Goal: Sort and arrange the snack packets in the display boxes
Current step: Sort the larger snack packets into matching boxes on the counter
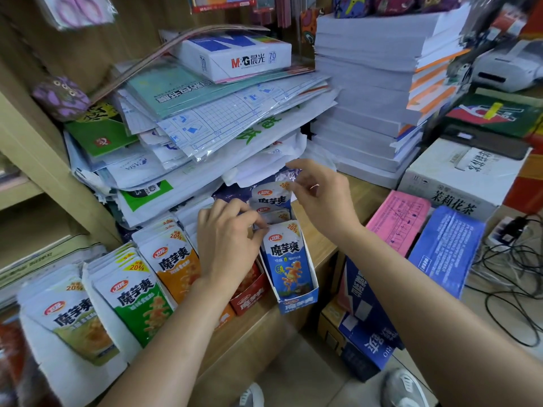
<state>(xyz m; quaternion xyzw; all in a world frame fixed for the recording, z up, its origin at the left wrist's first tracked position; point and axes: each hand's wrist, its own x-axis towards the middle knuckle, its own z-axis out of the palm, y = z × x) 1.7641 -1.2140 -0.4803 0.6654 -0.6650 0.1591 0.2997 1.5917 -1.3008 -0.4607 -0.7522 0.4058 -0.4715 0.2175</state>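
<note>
While a sagging paper pile [235, 127] overhangs the counter-edge blue cardboard box [298, 302], left hand [227, 242], right hand [320, 198] both pinching blue foil packets [286, 259]

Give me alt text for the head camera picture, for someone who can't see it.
Two hands sort blue snack packets standing in a blue display box: the left hand grips the front packets' tops, and the right hand pinches the top of a rear packet. Orange packets and green packets stand to the left, stacked paper behind.
</note>
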